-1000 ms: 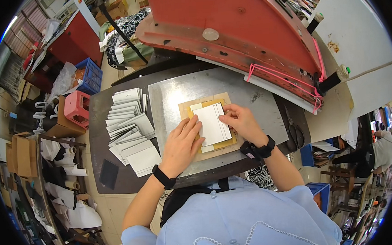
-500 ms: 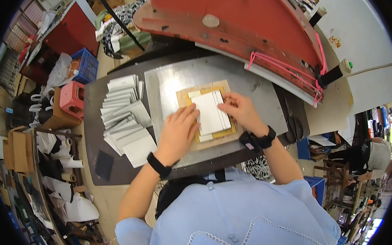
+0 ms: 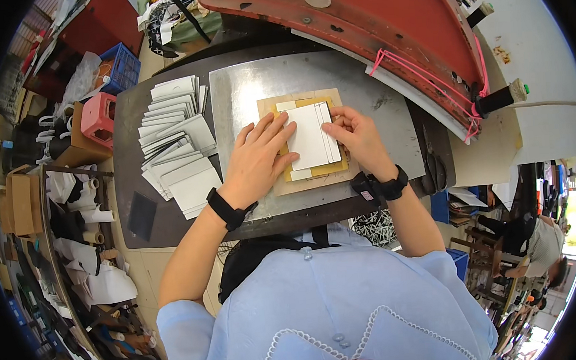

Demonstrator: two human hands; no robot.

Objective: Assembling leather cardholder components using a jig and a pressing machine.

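A thin white rectangular panel (image 3: 307, 139) with dark lines along its right side lies on a yellow layer (image 3: 330, 169) over a tan board (image 3: 329, 98). Flat against the panel's left edge, my left hand (image 3: 252, 159) is open, its fingers spread. My right hand (image 3: 363, 141) is closed at the opposite edge, thumb and curled fingers pinching there; the fingertips are partly hidden. Under the board is a grey metal plate (image 3: 383, 118). To the left of my left hand, several white panels (image 3: 177, 144) overlap in a fanned stack.
A big red machine part (image 3: 391, 35) with pink cord (image 3: 420, 79) overhangs the table's far side. Scissors (image 3: 434, 171) lie at the table's right. A dark rectangular piece (image 3: 142, 215) rests at the left front. Beyond the table are a pink stool (image 3: 98, 119) and a blue crate (image 3: 121, 68).
The left hand's fingers have spread wider along the panel's edge. My right hand remains at the right edge. The whole table sits higher in the picture as the view has shifted.
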